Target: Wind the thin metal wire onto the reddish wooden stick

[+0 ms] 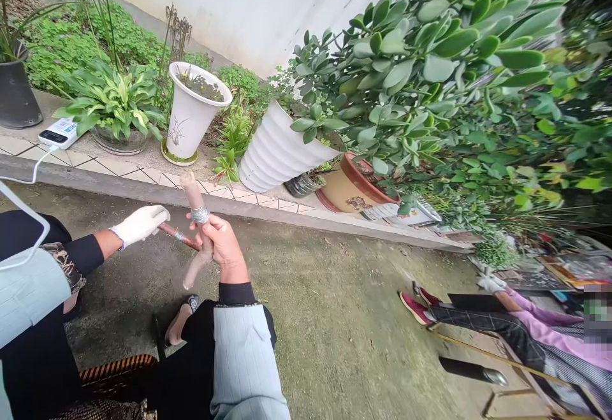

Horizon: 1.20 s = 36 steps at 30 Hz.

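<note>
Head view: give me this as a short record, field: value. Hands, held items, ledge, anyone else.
Left hand: white-gloved, gripping rod
Right hand: bare, gripping stick
Rod: red-brown, silver band partway
Stick: pale, silver wire coiled round it
Rod-to-stick join: cannot tell
Ledge: white pot, ribbed pot, white device
Other person: far right, red shoes, pink sleeve

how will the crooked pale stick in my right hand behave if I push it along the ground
The crooked pale stick is probably stiff: its far end juts past your right hand without visibly sagging. Its bend suggests it may swivel or rock rather than roll smoothly. The wire wound around it could drag on the ground.
</note>
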Motion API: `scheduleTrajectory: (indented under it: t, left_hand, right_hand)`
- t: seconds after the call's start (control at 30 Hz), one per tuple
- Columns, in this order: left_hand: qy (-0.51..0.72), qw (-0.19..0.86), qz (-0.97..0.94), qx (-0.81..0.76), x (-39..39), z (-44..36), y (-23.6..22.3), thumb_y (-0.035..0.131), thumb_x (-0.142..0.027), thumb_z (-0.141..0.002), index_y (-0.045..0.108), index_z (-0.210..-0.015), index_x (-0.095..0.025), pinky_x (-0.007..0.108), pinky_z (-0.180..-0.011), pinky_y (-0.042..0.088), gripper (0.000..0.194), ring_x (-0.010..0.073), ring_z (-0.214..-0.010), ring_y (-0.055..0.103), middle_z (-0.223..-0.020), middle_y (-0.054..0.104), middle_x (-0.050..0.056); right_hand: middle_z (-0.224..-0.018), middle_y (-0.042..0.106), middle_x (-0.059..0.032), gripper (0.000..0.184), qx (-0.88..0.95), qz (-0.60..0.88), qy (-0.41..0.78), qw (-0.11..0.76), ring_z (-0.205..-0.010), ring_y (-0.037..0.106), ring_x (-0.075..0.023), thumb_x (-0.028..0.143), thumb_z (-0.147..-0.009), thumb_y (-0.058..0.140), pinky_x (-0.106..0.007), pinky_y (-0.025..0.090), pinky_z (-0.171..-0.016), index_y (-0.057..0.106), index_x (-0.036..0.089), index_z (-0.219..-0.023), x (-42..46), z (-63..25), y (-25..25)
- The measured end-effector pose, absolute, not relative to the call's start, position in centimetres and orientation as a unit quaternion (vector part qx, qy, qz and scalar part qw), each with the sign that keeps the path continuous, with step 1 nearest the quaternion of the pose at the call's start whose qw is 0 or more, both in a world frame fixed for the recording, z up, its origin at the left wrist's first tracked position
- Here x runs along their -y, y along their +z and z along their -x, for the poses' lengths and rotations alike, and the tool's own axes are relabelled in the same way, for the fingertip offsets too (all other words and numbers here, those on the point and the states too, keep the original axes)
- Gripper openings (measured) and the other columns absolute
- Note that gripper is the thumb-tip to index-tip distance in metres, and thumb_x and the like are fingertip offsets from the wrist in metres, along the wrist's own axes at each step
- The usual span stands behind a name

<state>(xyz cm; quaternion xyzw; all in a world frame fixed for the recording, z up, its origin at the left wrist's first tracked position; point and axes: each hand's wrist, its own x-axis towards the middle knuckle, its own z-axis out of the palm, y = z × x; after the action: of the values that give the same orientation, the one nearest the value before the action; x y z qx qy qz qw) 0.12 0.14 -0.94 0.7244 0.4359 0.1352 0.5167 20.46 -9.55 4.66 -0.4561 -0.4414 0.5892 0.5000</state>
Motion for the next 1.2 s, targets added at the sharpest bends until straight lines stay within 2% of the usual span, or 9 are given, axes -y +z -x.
scheduleTrajectory:
  t: [0.23, 0.5, 0.7, 0.87, 0.93, 1.03, 1.2]
  left_hand:
    - [0.136, 0.401, -0.816, -0.393, 0.3, -0.3, 0.5, 0.039, -0.045, -0.088, 0.063, -0.086, -0.016, 0.023, -0.060, 0.039, 0.038, 0.0180, -0.068, 0.057, -0.073, 0.064, 0.003]
    - [0.124, 0.426, -0.845, -0.298, 2.1, -1.0, 0.6, 0.041, -0.044, -0.090, 0.069, -0.096, -0.017, 0.025, -0.076, 0.044, 0.039, 0.0225, -0.088, 0.061, -0.092, 0.069, 0.006]
    - [0.118, 0.392, -0.876, -0.255, 2.6, -1.1, -0.7, 0.044, -0.040, -0.090, 0.069, -0.090, -0.017, 0.025, -0.077, 0.043, 0.034, 0.0212, -0.087, 0.060, -0.092, 0.067, 0.007]
    - [0.159, 0.467, -0.799, -0.344, 1.5, -0.8, -0.5, 0.043, -0.048, -0.088, 0.065, -0.086, -0.014, 0.029, -0.072, 0.047, 0.041, 0.0223, -0.078, 0.060, -0.080, 0.066, 0.006]
    - [0.197, 0.496, -0.770, -0.348, 1.2, -0.8, -0.6, 0.045, -0.051, -0.087, 0.065, -0.092, -0.014, 0.030, -0.073, 0.048, 0.043, 0.0229, -0.082, 0.060, -0.086, 0.067, 0.007]
    - [0.231, 0.589, -0.721, -0.283, 1.3, -0.9, -1.2, 0.048, -0.055, -0.087, 0.060, -0.108, -0.014, 0.032, -0.078, 0.048, 0.047, 0.0225, -0.087, 0.060, -0.102, 0.066, 0.010]
    - [0.241, 0.749, -0.597, -0.157, 2.5, -1.3, -2.8, 0.055, -0.069, -0.078, 0.050, -0.121, -0.012, 0.031, -0.069, 0.049, 0.072, 0.0212, -0.078, 0.060, -0.106, 0.063, 0.016]
  right_hand:
    - [-0.084, 0.063, -0.0053, 0.047, 0.422, 0.450, 0.611, 0.497, -0.052, 0.045, -0.0082, 0.047, -0.070, 0.070, -0.023, 0.037, -0.048, 0.065, 0.013, -0.102, 9.4, -19.8, 4.7]
    - [-0.082, 0.063, -0.0039, 0.046, 0.429, 0.440, 0.632, 0.473, -0.053, 0.046, -0.0076, 0.046, -0.069, 0.072, -0.021, 0.038, -0.048, 0.064, 0.013, -0.100, 8.1, -18.5, 3.9]
    - [-0.082, 0.063, -0.0047, 0.048, 0.445, 0.409, 0.637, 0.478, -0.053, 0.045, -0.0081, 0.050, -0.069, 0.070, -0.024, 0.040, -0.050, 0.065, 0.013, -0.098, 8.2, -18.7, 3.8]
    - [-0.081, 0.062, -0.0069, 0.059, 0.459, 0.378, 0.657, 0.464, -0.053, 0.043, -0.0088, 0.059, -0.061, 0.072, -0.026, 0.040, -0.050, 0.065, 0.011, -0.096, 9.2, -18.6, 3.9]
    - [-0.082, 0.062, -0.0081, 0.062, 0.449, 0.371, 0.654, 0.483, -0.056, 0.045, -0.0107, 0.062, -0.058, 0.072, -0.026, 0.039, -0.049, 0.065, 0.012, -0.094, 9.2, -18.6, 3.8]
    - [-0.088, 0.061, -0.0111, 0.064, 0.427, 0.361, 0.636, 0.532, -0.065, 0.048, -0.0141, 0.066, -0.054, 0.071, -0.024, 0.037, -0.045, 0.064, 0.014, -0.091, 8.9, -18.7, 3.6]
    - [-0.094, 0.060, -0.0133, 0.063, 0.404, 0.348, 0.619, 0.577, -0.068, 0.048, -0.0150, 0.066, -0.054, 0.071, -0.024, 0.036, -0.044, 0.062, 0.015, -0.090, 8.5, -18.5, 3.9]
